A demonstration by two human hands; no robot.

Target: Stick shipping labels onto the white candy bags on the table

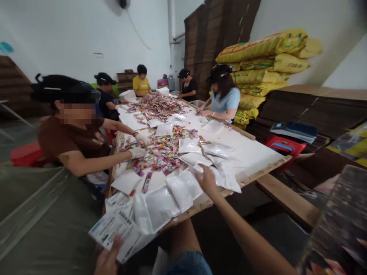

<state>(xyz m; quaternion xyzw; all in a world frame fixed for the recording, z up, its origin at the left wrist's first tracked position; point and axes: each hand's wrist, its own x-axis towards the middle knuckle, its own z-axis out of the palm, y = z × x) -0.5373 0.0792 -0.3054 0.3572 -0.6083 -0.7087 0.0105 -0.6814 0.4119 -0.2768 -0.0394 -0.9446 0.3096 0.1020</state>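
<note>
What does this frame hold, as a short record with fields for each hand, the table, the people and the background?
Left hand: holding printed labels
Right hand: on the white packets at the near edge
Table: white top, packets, piles of small colourful sachets
Other people: five, around the table
Background: stacked yellow sacks

Bunch of stuffed yellow sacks (pixel 258 78) piled up upper right, a red stool (pixel 286 147) below them, plus a wall fan (pixel 124 4) at the top edge.
</note>
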